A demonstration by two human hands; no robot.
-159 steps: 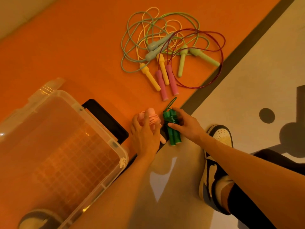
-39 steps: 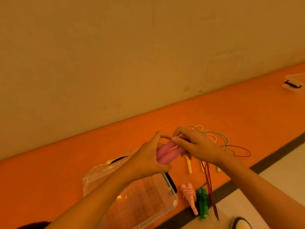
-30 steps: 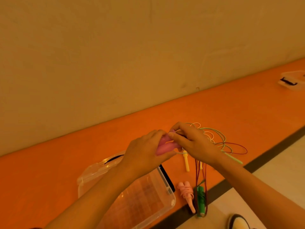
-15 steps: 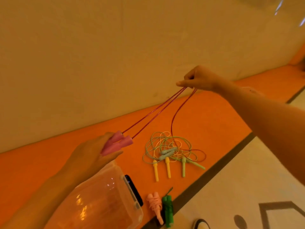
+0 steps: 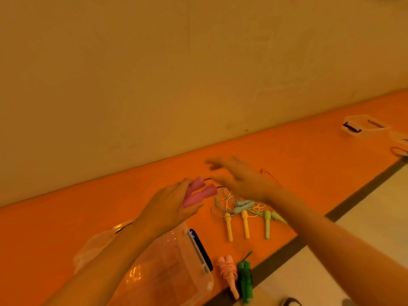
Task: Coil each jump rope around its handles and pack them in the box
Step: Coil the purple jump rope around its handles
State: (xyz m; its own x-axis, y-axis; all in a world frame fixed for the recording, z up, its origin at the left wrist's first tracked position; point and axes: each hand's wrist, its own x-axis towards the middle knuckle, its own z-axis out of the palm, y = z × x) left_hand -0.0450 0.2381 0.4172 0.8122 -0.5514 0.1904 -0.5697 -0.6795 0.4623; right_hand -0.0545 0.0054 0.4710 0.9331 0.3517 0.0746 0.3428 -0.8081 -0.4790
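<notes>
- Since half a second ago, the right hand [image 5: 240, 180] has dropped from way up and out to the side. It's now in close, just right of the pink handles [image 5: 198, 192], and the dark red cord [image 5: 267, 173] isn't pulled tight anymore.
- The left hand [image 5: 170, 208] hasn't let go. Its fingers and thumb are wrapped round the 2 pink handles, which sit side by side with their tips pointing up and right.
- On my feed the right hand is mostly motion smear. The fingers look stretched out toward the handles, but I can't tell if they're pinching the cord.
- A short bit of cord comes out of each handle tip, and a loop of it shows behind the right wrist.
- The clear box [image 5: 167, 274] sits on the orange floor strip [image 5: 309, 151] under the left forearm, with a black latch [image 5: 202, 248] on its right end.
- 2 wound-up bundles lie just right of the box, at the near edge of the orange. They're a pink rope [image 5: 228, 272] and a green rope [image 5: 245, 281], right beside each other.
- Further back is the loose pile [image 5: 223, 208] with its cords tangled together. It has 2 yellow handles [image 5: 228, 227], 2 pale green handles [image 5: 267, 226] and 2 light blue handles [image 5: 242, 205].
- A second clear box [image 5: 364, 127] is way off to the right, near the wall [image 5: 198, 74].
</notes>
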